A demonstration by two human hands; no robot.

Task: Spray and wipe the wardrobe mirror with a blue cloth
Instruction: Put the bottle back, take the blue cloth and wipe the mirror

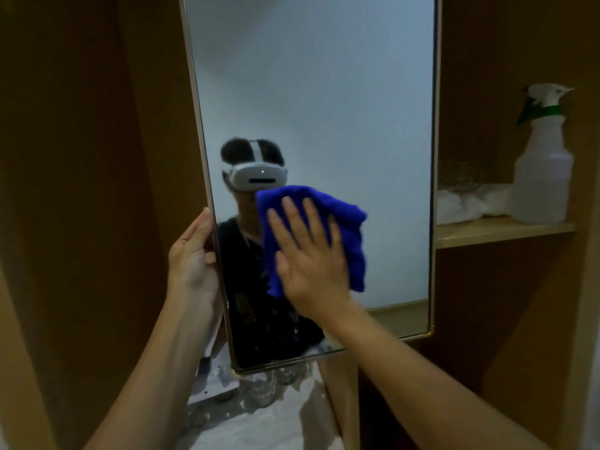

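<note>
Left hand point(194, 254) grips the mirror point(318, 92) by its left frame edge, fingers wrapped round it. On the glass just right of that edge, the right hand point(308, 251) lies flat, fingers straight and spread, pressing the blue cloth point(350, 228) against the mirror's lower half. Right of the mirror, a spray bottle point(542, 167) stands upright on a wooden shelf point(503, 230) beside crumpled white plastic point(467, 203).

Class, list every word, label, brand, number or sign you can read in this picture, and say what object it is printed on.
None can be read.
Spray bottle on the shelf: no label visible.
Blue cloth and mirror: no print.
Headset reflected in the mirror: no legible mark.
Papers below the mirror: marks too blurred to read.
</note>
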